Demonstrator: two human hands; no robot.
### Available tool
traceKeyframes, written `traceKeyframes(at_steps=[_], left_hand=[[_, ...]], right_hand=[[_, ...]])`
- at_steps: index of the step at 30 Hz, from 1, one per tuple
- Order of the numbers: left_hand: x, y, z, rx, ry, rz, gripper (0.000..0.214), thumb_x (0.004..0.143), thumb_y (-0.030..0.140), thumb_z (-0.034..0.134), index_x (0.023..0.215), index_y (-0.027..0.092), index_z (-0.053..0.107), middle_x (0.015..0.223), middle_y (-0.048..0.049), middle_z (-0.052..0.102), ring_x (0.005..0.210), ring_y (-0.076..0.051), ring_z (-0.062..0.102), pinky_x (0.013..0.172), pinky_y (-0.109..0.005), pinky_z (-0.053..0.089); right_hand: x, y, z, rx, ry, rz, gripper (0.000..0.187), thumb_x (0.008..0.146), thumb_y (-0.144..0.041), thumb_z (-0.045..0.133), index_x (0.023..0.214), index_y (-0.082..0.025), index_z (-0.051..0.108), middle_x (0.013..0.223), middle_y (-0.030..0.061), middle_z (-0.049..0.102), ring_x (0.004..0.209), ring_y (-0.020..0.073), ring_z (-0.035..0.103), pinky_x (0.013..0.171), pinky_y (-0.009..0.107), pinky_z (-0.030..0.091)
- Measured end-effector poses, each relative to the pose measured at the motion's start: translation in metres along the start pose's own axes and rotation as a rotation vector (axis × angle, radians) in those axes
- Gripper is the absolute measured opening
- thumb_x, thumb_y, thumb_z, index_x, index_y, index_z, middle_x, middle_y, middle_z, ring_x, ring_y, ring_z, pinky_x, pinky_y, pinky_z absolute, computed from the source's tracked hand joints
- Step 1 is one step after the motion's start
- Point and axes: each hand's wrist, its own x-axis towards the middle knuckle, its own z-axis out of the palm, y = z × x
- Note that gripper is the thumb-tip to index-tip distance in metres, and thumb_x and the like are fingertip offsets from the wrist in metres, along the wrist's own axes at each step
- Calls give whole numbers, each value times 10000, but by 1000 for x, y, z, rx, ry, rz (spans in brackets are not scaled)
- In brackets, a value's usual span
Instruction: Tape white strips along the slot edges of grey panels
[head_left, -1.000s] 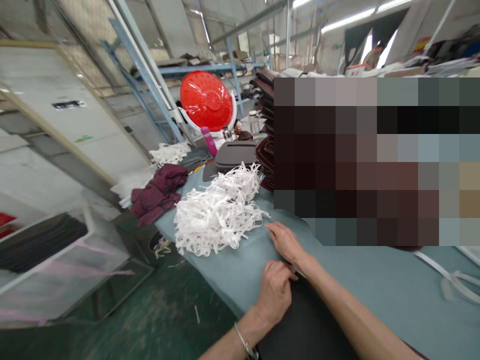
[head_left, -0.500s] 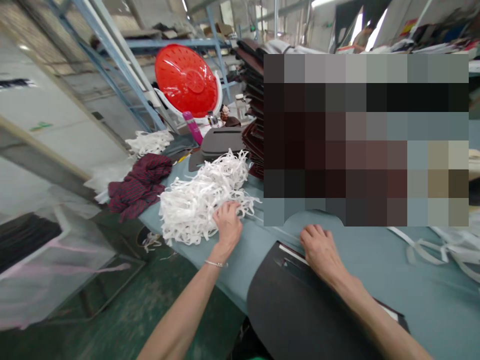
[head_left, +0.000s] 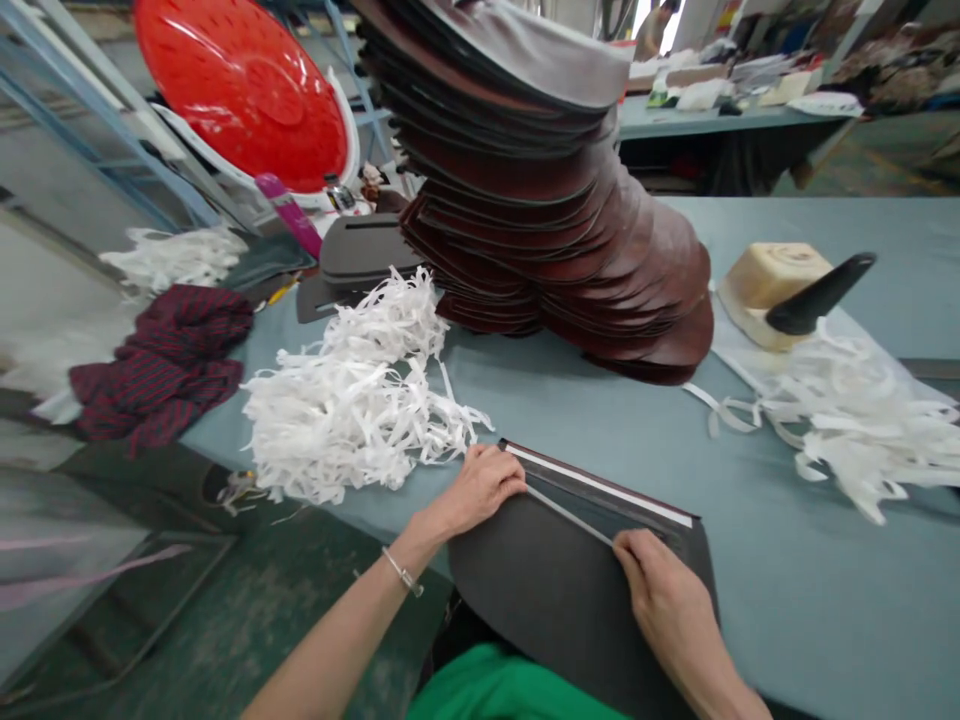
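Observation:
A narrow white strip (head_left: 568,517) is stretched between my two hands, above a dark grey rounded panel (head_left: 540,580). My left hand (head_left: 484,485) pinches its left end by the panel's upper left corner. My right hand (head_left: 660,580) grips the other end, thumb and fingers closed, over the panel's right part. Along the panel's far edge runs a white band (head_left: 600,485) beside a dark brown border. Just beyond my left hand lies a loose heap of white strips (head_left: 352,410).
Behind the panel rises a tall stack of brown leather-like pieces (head_left: 555,240). At right are a cream block (head_left: 776,275), a black tapered object (head_left: 821,293) and more white strips (head_left: 862,410). A striped cloth (head_left: 169,365) and a red basin (head_left: 247,90) are at left.
My left hand has left the white heap and come to the panel's corner. My right hand has drawn nearer to me. The white strip now spans tautly between them; the view has shifted.

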Motion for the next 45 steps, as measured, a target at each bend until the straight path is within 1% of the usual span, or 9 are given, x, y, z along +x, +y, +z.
traceKeyframes(at_steps=[8, 14, 18, 22, 27, 31, 35, 39, 45], left_hand=[[4, -50, -39, 153, 266, -329, 245, 876, 397, 501, 810, 201, 633, 798, -25, 629, 850, -189, 519, 885, -372, 312], [11, 24, -12, 49, 160, 40, 339, 895, 398, 487, 1200, 253, 506, 1204, -61, 577, 1180, -197, 455, 1014, -385, 272], [20, 66, 27, 54, 37, 200, 341, 906, 381, 469, 1215, 238, 488, 1110, -62, 623, 1167, -205, 463, 1045, -433, 215], [9, 61, 25, 39, -29, 118, 234, 950, 321, 376, 935, 198, 574, 863, -20, 631, 907, -162, 540, 922, -357, 318], [-24, 40, -2, -194, -106, -121, 252, 964, 321, 328, 933, 231, 562, 908, 17, 618, 867, -132, 562, 855, -290, 375], [-31, 40, -7, -312, 49, -272, 188, 910, 294, 458, 1073, 232, 526, 913, -4, 593, 822, -138, 564, 766, -267, 436], [-10, 70, 4, -208, 213, -104, 317, 891, 319, 502, 1195, 234, 474, 1168, -71, 556, 1106, -195, 496, 969, -357, 366], [10, 98, 18, -107, 84, 121, 276, 928, 349, 429, 1162, 224, 504, 1094, -56, 625, 1076, -188, 520, 1027, -403, 277], [-14, 60, 2, -88, 14, -71, 257, 960, 292, 345, 910, 206, 582, 864, -9, 640, 829, -139, 565, 833, -303, 368]], right_hand=[[16, 9, 2, -127, 58, 12, 229, 934, -286, 337, 793, -216, 502, 762, 17, 561, 717, 157, 543, 685, 274, 401], [28, 3, 1, -195, 89, -121, 208, 931, -241, 354, 869, -208, 550, 820, 34, 578, 809, 155, 556, 707, 259, 413], [30, -1, -8, -29, 86, -153, 191, 935, -275, 372, 881, -218, 545, 840, 18, 580, 798, 131, 557, 724, 242, 420], [24, 15, -26, 12, 123, -18, 192, 928, -313, 375, 839, -221, 518, 817, 8, 572, 761, 140, 555, 710, 264, 419], [15, 41, -36, -60, 101, 48, 218, 931, -332, 346, 849, -226, 518, 822, 14, 565, 759, 160, 561, 701, 295, 425], [15, 36, -34, -51, 72, 12, 190, 927, -338, 369, 909, -240, 531, 898, 23, 585, 814, 160, 580, 718, 285, 445], [19, 2, -27, -28, 44, -114, 184, 923, -296, 369, 909, -240, 544, 873, 28, 586, 776, 147, 581, 690, 262, 460], [18, -21, -25, 38, 36, -245, 222, 906, -212, 336, 932, -231, 556, 863, 42, 599, 802, 146, 584, 710, 260, 466], [14, 25, -36, -59, 119, -21, 219, 900, -359, 387, 836, -243, 560, 816, 16, 630, 735, 158, 615, 661, 278, 471]])
